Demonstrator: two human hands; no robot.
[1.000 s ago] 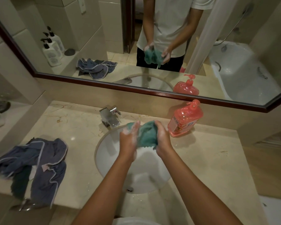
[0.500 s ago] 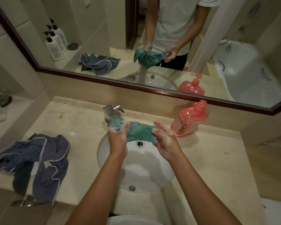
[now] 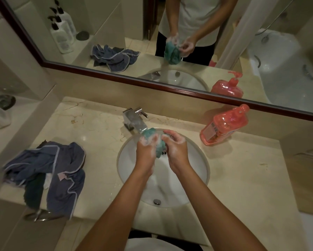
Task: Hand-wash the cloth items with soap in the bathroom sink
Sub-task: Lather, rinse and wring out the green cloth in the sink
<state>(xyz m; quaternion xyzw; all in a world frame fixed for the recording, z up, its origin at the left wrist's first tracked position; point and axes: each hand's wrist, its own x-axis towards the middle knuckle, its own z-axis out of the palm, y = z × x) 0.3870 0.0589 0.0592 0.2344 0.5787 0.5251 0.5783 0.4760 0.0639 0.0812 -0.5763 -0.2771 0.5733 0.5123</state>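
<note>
Head view looks straight down my forearms to the sink [image 3: 202, 171], and both hands are working right over the bowl so the suds drop into it and not on the counter [image 3: 242, 178]. Left hand [image 3: 146, 151] has its fingers curled tight around the teal cloth [image 3: 152, 135], foam all over the knuckles. Right hand [image 3: 175, 147] pinches and wraps the other side of the same bundle, fingers bent in, thumb tucked against it. The cloth is bunched up between my palms, just below the faucet [image 3: 134, 120] spout, close to it but I cannot tell if it touches. Bunching it like this gives me fabric to rub against fabric, which is how the soap gets worked in.

Pink soap bottle [image 3: 224, 126] stands on the counter off to my right, near the basin rim, an easy reach for another pump. Blue cloths [image 3: 49, 171] lie heaped on the counter to my left, well apart from the bowl, dry side, waiting their turn I reckon. No water runs from the spout that I can see. So I judge this as mid-scrub on one piece, rinse not yet begun, and the pile says plenty remains.
</note>
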